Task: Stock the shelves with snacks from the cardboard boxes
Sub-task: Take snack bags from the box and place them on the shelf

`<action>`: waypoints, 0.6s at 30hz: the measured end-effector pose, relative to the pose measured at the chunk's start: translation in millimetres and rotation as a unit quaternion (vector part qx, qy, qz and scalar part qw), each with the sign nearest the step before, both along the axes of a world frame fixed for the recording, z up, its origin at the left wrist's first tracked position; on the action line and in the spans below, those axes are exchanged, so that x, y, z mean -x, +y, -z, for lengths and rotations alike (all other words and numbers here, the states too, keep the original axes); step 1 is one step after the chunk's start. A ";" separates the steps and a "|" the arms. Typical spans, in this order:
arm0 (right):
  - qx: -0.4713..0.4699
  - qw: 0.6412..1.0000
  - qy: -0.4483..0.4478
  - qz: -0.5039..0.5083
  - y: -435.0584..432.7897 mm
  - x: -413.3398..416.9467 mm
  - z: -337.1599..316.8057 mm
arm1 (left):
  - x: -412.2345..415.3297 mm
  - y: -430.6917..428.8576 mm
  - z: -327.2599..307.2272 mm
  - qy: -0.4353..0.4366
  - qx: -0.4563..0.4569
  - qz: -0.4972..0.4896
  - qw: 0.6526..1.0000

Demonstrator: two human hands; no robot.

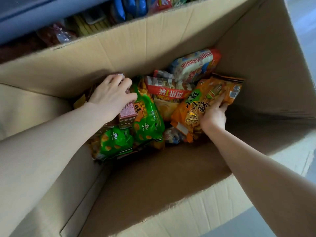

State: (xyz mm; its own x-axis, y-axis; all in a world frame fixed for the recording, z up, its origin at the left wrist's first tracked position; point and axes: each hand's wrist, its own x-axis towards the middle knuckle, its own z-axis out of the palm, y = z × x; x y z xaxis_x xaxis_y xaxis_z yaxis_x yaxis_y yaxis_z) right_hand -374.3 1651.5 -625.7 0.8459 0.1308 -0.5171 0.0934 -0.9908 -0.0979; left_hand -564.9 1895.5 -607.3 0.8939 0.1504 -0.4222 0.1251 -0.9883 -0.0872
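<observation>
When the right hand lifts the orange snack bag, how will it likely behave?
The orange snack bag looks puffy and creased, so it will probably flex and sag from where the right hand grips it. Its glossy film may be slippery. It is probably light for its size.

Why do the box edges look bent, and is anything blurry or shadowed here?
Head view: the wide lens bows the cardboard box edges; shelf snacks up top are blurred; the orange bag gripped by the right hand shows small glints; the pink carton gripped by the left hand is sharp; the box floor lies in shadow.
</observation>
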 end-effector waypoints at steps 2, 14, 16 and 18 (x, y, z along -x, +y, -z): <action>-0.003 1.000 0.004 0.023 2.6 0.0 -4.2 | 12.5 4.5 -2.0 -0.009 0.033 -0.001 0.999; -0.068 0.995 -0.030 0.066 3.5 6.1 -20.2 | 35.5 6.8 -31.8 -0.040 0.091 0.016 0.995; -0.066 0.996 -0.048 0.021 1.2 11.2 -24.0 | 35.9 7.5 -39.7 -0.045 0.080 0.021 0.996; -0.057 0.995 -0.069 -0.041 0.5 17.6 -26.0 | 40.3 8.1 -48.8 -0.047 0.066 0.022 0.996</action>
